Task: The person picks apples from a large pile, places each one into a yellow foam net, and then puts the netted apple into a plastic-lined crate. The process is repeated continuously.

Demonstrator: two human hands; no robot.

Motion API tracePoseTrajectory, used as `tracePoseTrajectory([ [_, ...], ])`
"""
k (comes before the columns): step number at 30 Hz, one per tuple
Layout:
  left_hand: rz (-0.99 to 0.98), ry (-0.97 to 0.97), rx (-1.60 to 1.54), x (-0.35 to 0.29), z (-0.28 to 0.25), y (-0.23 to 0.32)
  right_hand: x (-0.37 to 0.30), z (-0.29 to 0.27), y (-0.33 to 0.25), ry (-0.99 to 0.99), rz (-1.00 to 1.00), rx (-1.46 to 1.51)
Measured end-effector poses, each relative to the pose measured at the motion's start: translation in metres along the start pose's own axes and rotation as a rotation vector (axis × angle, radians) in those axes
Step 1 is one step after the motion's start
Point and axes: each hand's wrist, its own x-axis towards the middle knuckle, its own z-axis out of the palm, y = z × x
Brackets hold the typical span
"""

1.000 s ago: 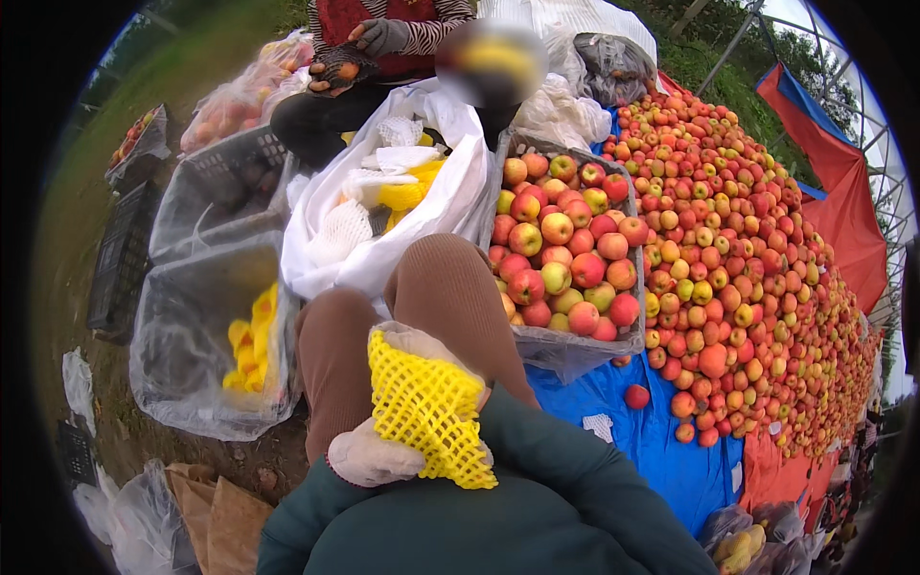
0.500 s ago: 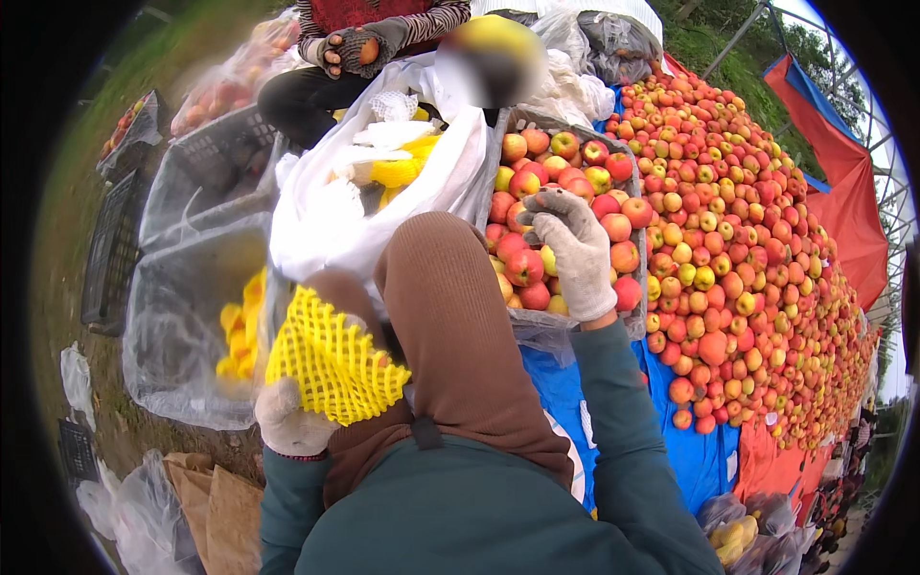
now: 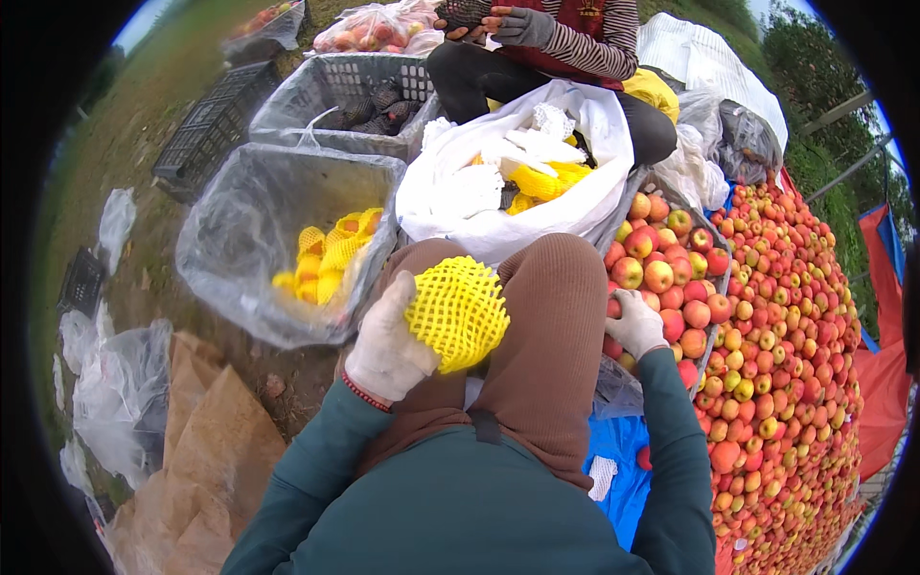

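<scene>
My left hand (image 3: pixel 390 347), in a pale work glove, grips a yellow foam fruit net (image 3: pixel 458 314) above my lap. The net looks rounded, but its mesh hides whether any fruit is inside. At the near left side of the lined apple crate, my gloved right hand (image 3: pixel 636 324) has its fingers curled round a red apple (image 3: pixel 613 308), partly hidden by the glove. Red and yellow apples (image 3: pixel 658 276) fill that crate. Beyond my knees lies an open white sack (image 3: pixel 436 225) with yellow and white foam nets (image 3: pixel 548 180) in it.
To the left, a plastic-lined bin (image 3: pixel 225 287) contains yellow-netted fruit (image 3: pixel 331 257). Behind it stands a grey crate (image 3: pixel 278 125) with dark-netted items. A co-worker's gloved hand (image 3: pixel 525 28) is at the top. A huge apple heap (image 3: pixel 786 355) covers the right; brown paper (image 3: pixel 216 441) lies lower left.
The view has swung, shifting the scene rightward and bringing the bins nearer the middle. My left hand has raised the net over my lap. My right hand has closed on an apple at the crate's near side.
</scene>
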Motion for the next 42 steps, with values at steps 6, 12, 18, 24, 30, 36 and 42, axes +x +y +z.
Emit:
tracePoseTrajectory([
  [6,-0.045,-0.106,-0.060,-0.002,-0.008,-0.006,-0.042,-0.074,-0.055,0.574,-0.215,1.014],
  [12,-0.034,-0.210,0.106,-0.002,0.012,-0.018,-0.068,-0.074,-0.188,0.470,-0.853,0.422],
  [18,0.012,-0.167,0.166,-0.012,0.003,0.001,-0.052,-0.067,-0.184,0.378,-0.628,1.253],
  [24,-0.042,-0.283,0.026,-0.022,0.007,0.015,-0.052,-0.006,-0.194,-0.344,-0.183,1.931],
  [30,-0.159,-0.467,0.176,-0.033,0.001,0.032,-0.083,0.008,-0.216,-0.749,-0.025,2.005],
  [36,-0.302,-0.326,0.516,-0.044,-0.030,0.053,-0.065,-0.050,-0.214,-0.362,-0.164,1.861],
  [42,0.360,0.124,0.892,-0.003,-0.033,0.049,-0.047,-0.068,-0.250,0.362,-0.698,0.797],
])
